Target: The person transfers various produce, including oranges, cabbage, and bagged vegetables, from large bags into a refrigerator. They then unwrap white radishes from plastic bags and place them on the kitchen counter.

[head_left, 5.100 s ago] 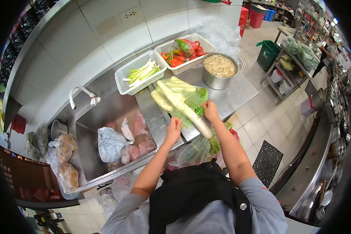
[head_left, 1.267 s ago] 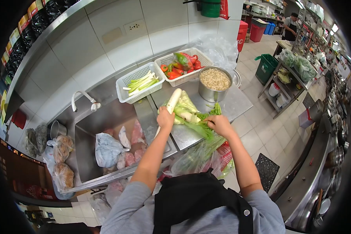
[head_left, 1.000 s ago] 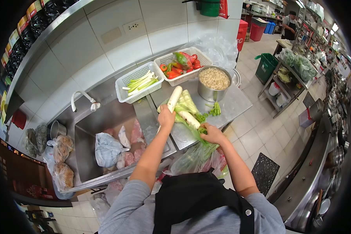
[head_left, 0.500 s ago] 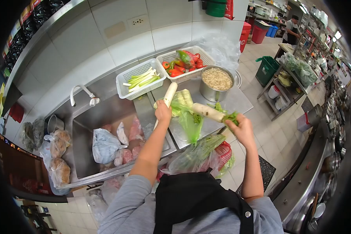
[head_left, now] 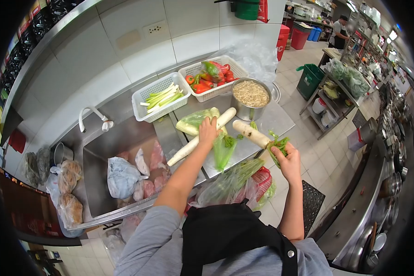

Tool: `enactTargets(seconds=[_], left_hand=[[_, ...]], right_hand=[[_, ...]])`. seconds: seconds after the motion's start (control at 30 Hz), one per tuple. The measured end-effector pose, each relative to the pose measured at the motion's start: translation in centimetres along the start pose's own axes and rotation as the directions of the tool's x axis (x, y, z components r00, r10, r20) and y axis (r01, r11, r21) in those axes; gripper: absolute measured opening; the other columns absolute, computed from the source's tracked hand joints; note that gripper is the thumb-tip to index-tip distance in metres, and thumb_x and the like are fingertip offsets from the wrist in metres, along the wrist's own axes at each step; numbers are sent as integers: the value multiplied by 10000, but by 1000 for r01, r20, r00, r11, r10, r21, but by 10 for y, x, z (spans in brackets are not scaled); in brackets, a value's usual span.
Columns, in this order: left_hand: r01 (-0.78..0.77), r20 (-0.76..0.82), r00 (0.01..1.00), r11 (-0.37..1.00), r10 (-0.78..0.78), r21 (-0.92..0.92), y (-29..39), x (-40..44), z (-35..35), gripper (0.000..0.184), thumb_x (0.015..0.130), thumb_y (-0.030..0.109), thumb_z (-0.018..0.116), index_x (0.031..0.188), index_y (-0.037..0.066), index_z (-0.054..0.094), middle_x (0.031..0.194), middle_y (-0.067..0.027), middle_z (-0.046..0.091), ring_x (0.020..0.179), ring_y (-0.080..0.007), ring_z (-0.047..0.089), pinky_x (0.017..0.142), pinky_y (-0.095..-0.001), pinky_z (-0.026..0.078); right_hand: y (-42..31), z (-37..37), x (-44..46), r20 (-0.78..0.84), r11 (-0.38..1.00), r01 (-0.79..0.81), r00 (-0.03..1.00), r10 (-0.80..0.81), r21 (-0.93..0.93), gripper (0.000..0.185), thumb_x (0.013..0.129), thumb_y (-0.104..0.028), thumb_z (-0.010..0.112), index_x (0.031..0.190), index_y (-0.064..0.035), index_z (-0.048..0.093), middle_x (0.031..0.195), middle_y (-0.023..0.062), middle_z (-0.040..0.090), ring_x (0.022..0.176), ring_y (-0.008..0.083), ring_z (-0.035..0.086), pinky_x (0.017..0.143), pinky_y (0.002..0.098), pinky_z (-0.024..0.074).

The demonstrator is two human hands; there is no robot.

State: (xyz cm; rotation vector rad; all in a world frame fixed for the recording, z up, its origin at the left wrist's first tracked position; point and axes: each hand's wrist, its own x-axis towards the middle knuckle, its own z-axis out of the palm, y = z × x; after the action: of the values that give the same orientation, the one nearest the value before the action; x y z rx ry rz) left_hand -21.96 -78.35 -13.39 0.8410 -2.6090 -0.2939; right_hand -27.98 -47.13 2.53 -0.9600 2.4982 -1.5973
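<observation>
A long white daikon (head_left: 184,152) lies slantwise across the counter, its lower end over the sink's edge. My left hand (head_left: 210,132) is closed around its middle, which the fingers hide. Beside that hand is a pale vegetable in a green plastic bag (head_left: 188,122), whose loose green end (head_left: 224,152) hangs toward the counter's front edge. With my right hand (head_left: 286,161) I grip a second, shorter daikon (head_left: 251,134) by its leafy green top (head_left: 277,143). That root points up and left, with brownish marks on its skin.
Behind stand a basket of leeks or scallions (head_left: 140,110), a basket of peppers and tomatoes (head_left: 216,95) and a steel pot (head_left: 250,110) of pale shreds. Bagged meat (head_left: 124,175) lies in the sink (head_left: 99,149) at left. Bagged greens (head_left: 230,181) sit below the counter. A person (head_left: 340,33) stands far off.
My left hand has moved right and tilted the long daikon down over the counter beside the green bag. My right hand has shifted slightly right and down with the leafy daikon.
</observation>
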Motion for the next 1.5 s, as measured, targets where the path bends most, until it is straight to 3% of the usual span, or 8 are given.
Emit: enactTargets(seconds=[0.33, 0.53, 0.8, 1.0, 1.07, 1.13, 1.23, 1.5], left_hand=[[-172, -166, 975, 974, 147, -150, -15, -47, -29, 730, 789, 384, 699, 1410, 141, 402, 1390, -175, 405, 1261, -360, 410, 1034, -470, 334], [-592, -204, 806, 748, 556, -300, 65, -74, -125, 684, 782, 352, 704, 1377, 145, 437, 1312, -106, 511, 1246, -298, 450, 1091, -475, 286], [-119, -162, 986, 839, 37, -532, 82, -90, -123, 426, 721, 317, 771, 1026, 65, 613, 878, -168, 688, 787, -334, 680, 687, -422, 539], [-111, 137, 955, 743, 264, -660, 105, -105, -140, 429, 714, 271, 786, 1028, 24, 629, 819, -163, 684, 731, -285, 689, 675, -352, 534], [-60, 184, 935, 648, 303, -759, 103, -108, -139, 457, 727, 305, 784, 1045, 22, 617, 808, -127, 669, 667, -213, 659, 646, -310, 517], [421, 533, 712, 330, 456, -845, 101, -105, -151, 441, 772, 306, 756, 1069, 22, 598, 776, -76, 631, 617, -147, 605, 617, -280, 492], [581, 512, 579, 119, 635, -805, 97, -107, -157, 376, 819, 266, 718, 1064, 23, 567, 717, -32, 594, 580, -114, 578, 588, -269, 473], [647, 657, 677, 156, 333, -746, 117, -120, -136, 266, 849, 239, 667, 933, 34, 519, 654, -40, 559, 482, -126, 542, 460, -289, 446]], right_hand=[[21, 11, -7, 182, 986, -87, 981, 61, 141, 201, 828, -158, 687, 903, 28, 676, 790, 96, 629, 742, 171, 571, 686, 318, 443], [-6, 2, 14, 467, 931, -252, 878, 105, 265, 263, 879, -240, 667, 967, 6, 691, 872, 48, 662, 805, 109, 585, 704, 265, 456], [17, 17, 42, 400, 504, -253, 892, -209, 826, 971, 824, -739, 455, 1474, -45, 256, 1312, 166, 538, 1183, 249, 547, 1020, 379, 417], [-18, 68, 33, 401, 312, -272, 764, -505, 910, 1141, 733, -762, 565, 1492, -16, 153, 1427, 250, 409, 1355, 334, 377, 1148, 457, 241], [-13, 70, 36, 369, 198, -311, 789, -491, 929, 1085, 776, -645, 648, 1497, -23, 129, 1295, 192, 553, 1222, 317, 522, 1121, 458, 301], [0, 72, 43, 279, -65, -380, 774, -568, 923, 986, 856, -493, 659, 1507, -36, 76, 970, 63, 622, 898, 205, 621, 1040, 419, 415], [-35, 58, 39, 347, -236, -482, 825, -446, 844, 694, 925, -323, 621, 1453, -41, 269, 679, -28, 451, 573, 95, 470, 818, 324, 516], [-28, 93, 47, 147, 477, -216, 973, 178, 852, 152, 976, -167, 510, 1079, -62, 547, 560, -57, 353, 419, 52, 312, 418, 237, 328]])
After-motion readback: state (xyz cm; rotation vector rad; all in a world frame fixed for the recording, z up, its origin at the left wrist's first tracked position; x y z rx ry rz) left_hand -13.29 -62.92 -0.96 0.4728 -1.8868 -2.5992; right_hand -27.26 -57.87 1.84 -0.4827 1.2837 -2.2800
